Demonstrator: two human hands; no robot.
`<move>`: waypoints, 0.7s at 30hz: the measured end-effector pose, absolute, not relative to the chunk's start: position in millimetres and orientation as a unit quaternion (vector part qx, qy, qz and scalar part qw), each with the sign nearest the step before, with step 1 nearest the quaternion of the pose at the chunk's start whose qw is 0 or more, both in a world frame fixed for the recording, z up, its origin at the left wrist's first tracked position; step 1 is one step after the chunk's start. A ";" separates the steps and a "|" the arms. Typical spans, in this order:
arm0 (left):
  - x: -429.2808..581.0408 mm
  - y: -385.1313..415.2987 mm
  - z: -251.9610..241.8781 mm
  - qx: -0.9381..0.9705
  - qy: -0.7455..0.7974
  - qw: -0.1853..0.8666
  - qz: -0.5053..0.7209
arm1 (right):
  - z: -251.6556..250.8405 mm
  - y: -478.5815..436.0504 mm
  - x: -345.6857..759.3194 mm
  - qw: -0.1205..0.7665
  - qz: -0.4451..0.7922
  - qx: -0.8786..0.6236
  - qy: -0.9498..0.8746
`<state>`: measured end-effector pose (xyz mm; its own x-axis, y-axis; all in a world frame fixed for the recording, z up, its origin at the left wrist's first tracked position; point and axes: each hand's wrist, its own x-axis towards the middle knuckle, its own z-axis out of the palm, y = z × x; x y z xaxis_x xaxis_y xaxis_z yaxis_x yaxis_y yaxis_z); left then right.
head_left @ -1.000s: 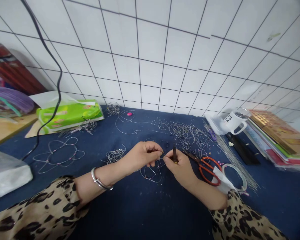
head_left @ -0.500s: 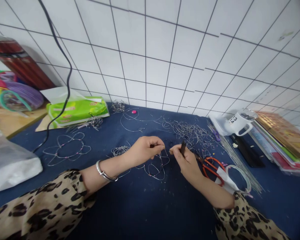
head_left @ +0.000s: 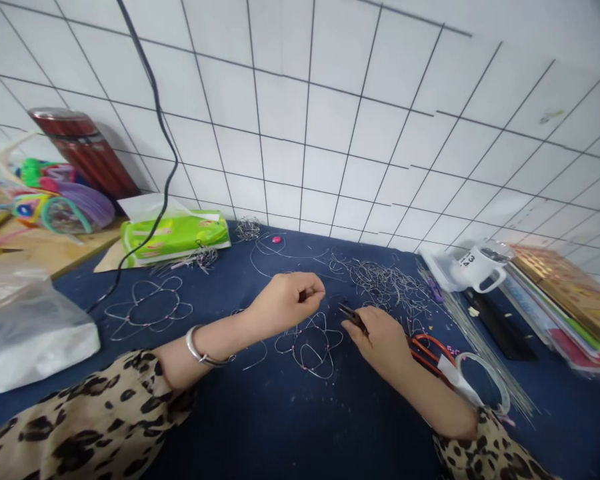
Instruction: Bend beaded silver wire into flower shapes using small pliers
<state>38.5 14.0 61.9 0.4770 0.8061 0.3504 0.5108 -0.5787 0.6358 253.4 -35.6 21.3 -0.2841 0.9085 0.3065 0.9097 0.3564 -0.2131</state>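
My left hand (head_left: 286, 301) hovers over the blue cloth (head_left: 300, 413) with its fingers pinched together on a thin wire. Just below it lies a flower-shaped wire piece (head_left: 310, 343) with small beads. My right hand (head_left: 380, 337) is closed round small dark pliers (head_left: 353, 316), whose tip points left toward the wire flower. Both hands are a short gap apart. Orange-handled scissors (head_left: 427, 353) lie just right of my right hand.
A second wire flower (head_left: 150, 305) lies at left, near a green tissue pack (head_left: 175, 237) and a black cable (head_left: 155, 153). Loose wire scraps (head_left: 387, 283), straight wires (head_left: 475, 340), a white mug (head_left: 480, 265), a wire coil (head_left: 483, 380) and stacked books (head_left: 565, 293) are at right. A plastic bag (head_left: 25, 333) sits far left.
My hands have drawn apart. The right hand has lowered and tilted the pliers from upright to pointing left. The wire flower now lies flat on the cloth between them. The view shifted.
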 end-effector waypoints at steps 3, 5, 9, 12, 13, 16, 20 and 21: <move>40.9 11.8 57.5 0.839 0.391 0.183 0.330 | 24.4 -36.0 253.9 0.147 -0.093 -0.573 -0.801; 42.7 10.0 54.4 0.843 0.388 0.162 0.336 | 26.1 -37.0 253.2 0.129 -0.117 -0.576 -0.798; 45.2 6.7 50.9 0.845 0.387 0.145 0.339 | 28.4 -39.0 251.8 0.102 -0.126 -0.580 -0.799; 46.3 5.2 49.8 0.847 0.385 0.133 0.342 | 29.2 -39.7 251.2 0.097 -0.122 -0.582 -0.798; 46.6 4.9 49.5 0.848 0.384 0.129 0.342 | 29.4 -39.9 251.1 0.097 -0.119 -0.584 -0.797; 47.6 4.4 48.0 0.854 0.379 0.120 0.335 | 29.7 -40.6 251.1 0.094 -0.112 -0.588 -0.796; 49.0 4.0 46.8 0.860 0.373 0.121 0.325 | 29.0 -41.2 251.3 0.087 -0.105 -0.587 -0.798; 49.3 3.9 46.7 0.861 0.372 0.122 0.325 | 28.6 -41.1 251.3 0.085 -0.104 -0.588 -0.798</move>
<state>49.3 3.9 46.7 0.5128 0.7194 0.4684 0.5608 -0.6939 0.4518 251.3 -41.1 28.6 -0.2939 0.9204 0.2578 0.9557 0.2868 0.0658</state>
